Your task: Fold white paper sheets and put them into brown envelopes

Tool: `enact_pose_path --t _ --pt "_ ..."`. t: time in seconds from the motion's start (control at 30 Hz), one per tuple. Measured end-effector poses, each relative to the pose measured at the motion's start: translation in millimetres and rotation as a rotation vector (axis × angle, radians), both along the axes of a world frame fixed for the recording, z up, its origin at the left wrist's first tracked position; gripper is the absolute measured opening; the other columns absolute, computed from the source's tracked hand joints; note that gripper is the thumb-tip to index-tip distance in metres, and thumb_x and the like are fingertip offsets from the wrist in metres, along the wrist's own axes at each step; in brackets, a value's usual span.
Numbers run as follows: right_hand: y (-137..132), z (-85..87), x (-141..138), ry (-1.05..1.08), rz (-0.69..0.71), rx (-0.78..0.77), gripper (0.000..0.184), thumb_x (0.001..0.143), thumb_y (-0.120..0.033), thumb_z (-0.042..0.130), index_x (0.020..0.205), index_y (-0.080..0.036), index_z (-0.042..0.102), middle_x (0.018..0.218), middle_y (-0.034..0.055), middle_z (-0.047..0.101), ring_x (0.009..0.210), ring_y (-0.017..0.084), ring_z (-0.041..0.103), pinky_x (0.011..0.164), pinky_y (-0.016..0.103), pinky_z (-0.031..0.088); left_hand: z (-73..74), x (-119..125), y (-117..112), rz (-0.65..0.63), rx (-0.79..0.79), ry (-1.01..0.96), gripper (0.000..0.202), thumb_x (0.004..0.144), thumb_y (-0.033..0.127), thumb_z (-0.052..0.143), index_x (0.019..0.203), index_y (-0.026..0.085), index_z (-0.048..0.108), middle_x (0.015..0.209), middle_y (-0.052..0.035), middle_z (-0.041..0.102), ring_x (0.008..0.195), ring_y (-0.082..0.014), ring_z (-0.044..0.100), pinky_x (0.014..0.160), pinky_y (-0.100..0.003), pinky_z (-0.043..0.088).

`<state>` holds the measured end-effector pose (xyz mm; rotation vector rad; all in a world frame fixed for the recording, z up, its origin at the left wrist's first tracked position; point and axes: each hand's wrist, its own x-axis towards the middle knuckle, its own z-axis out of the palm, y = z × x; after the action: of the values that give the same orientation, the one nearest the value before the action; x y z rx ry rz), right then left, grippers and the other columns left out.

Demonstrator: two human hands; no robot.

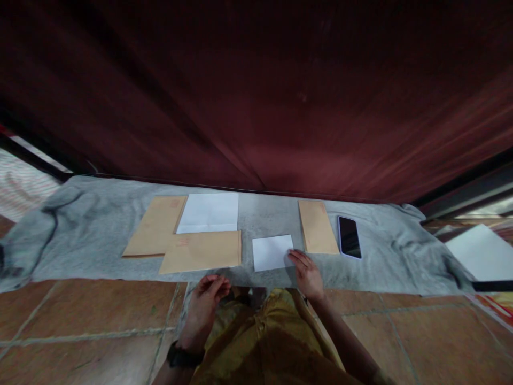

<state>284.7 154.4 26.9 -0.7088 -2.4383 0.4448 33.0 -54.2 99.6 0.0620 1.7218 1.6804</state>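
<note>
My right hand (307, 274) has its fingers together on the right edge of a small white sheet of paper (272, 253), which lies flat on the grey cloth. My left hand (209, 293) hovers at the cloth's front edge with curled fingers and thumb drawn in, and nothing shows in it. Just beyond it lies a brown envelope (204, 252), set sideways. This envelope overlaps the lower end of a second brown envelope (157, 224). Behind them rests a larger white sheet (209, 213) with crease lines. Right of the small paper is another brown envelope (319, 227).
A phone (350, 237) with a dark screen lies at the right. The grey cloth (385, 251) covers a long, narrow surface. A dark red fabric (256, 117) hangs behind it. Brown floor tiles (96, 310) lie in front. A white panel (481, 251) stands far right.
</note>
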Motion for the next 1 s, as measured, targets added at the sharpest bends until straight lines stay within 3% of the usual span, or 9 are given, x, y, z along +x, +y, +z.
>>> enact_pose_path --t 0.13,0.27,0.4,0.53,0.7,1.0 --pt "-0.3 1.7 -0.5 0.021 -0.01 -0.002 0.058 0.087 0.001 0.045 0.136 -0.026 0.06 0.134 0.0058 0.065 0.13 0.022 0.057 0.11 0.047 0.049 -1.4 19.9 10.6 -0.344 -0.052 0.564 0.021 0.084 0.043 0.065 0.087 0.022 0.067 0.082 -0.0022 0.072 0.076 -0.0199 0.071 0.071 -0.033 0.06" --pt "-0.8 4.0 -0.5 0.017 -0.014 -0.015 0.057 0.087 0.0 0.045 0.136 -0.026 0.06 0.135 0.0054 0.065 0.13 0.022 0.056 0.111 0.047 0.048 -12.4 42.5 36.8 -0.619 -0.097 1.195 0.024 0.095 0.03 0.052 0.113 0.024 0.066 0.121 -0.0076 0.069 0.113 -0.0238 0.066 0.097 -0.042 0.056" --pt "-1.3 6.2 -0.8 0.022 -0.015 -0.028 0.058 0.086 0.002 0.045 0.134 -0.026 0.061 0.134 0.0052 0.065 0.129 0.022 0.057 0.11 0.046 0.049 -27.2 54.5 54.7 -0.822 -0.214 1.575 0.026 0.095 0.019 0.051 0.117 0.021 0.065 0.134 -0.01 0.064 0.12 -0.0259 0.063 0.103 -0.046 0.052" --pt "-1.4 8.7 -2.3 0.027 -0.023 -0.034 0.055 0.086 0.001 0.046 0.131 -0.026 0.063 0.133 0.0053 0.066 0.129 0.021 0.057 0.109 0.045 0.049 -34.6 47.6 60.7 -0.892 -0.264 1.701 0.029 0.094 0.013 0.05 0.117 0.019 0.065 0.136 -0.012 0.063 0.121 -0.0267 0.062 0.102 -0.045 0.051" --pt "-3.2 12.7 -6.5 0.013 -0.047 -0.061 0.052 0.087 0.001 0.045 0.128 -0.024 0.065 0.133 0.0053 0.066 0.128 0.021 0.057 0.109 0.044 0.049 -28.3 32.5 67.8 -0.999 -0.247 1.755 0.044 0.087 -0.002 0.044 0.12 0.018 0.065 0.136 -0.0134 0.063 0.124 -0.0251 0.061 0.102 -0.042 0.051" --pt "-5.6 15.1 -11.4 0.069 -0.109 -0.108 0.052 0.086 0.001 0.045 0.125 -0.025 0.067 0.13 0.0046 0.067 0.124 0.021 0.06 0.108 0.043 0.05 -17.5 32.0 79.7 -1.008 -0.337 1.747 0.041 0.088 0.0 0.045 0.118 0.017 0.067 0.129 -0.0133 0.067 0.118 -0.027 0.064 0.096 -0.041 0.053"
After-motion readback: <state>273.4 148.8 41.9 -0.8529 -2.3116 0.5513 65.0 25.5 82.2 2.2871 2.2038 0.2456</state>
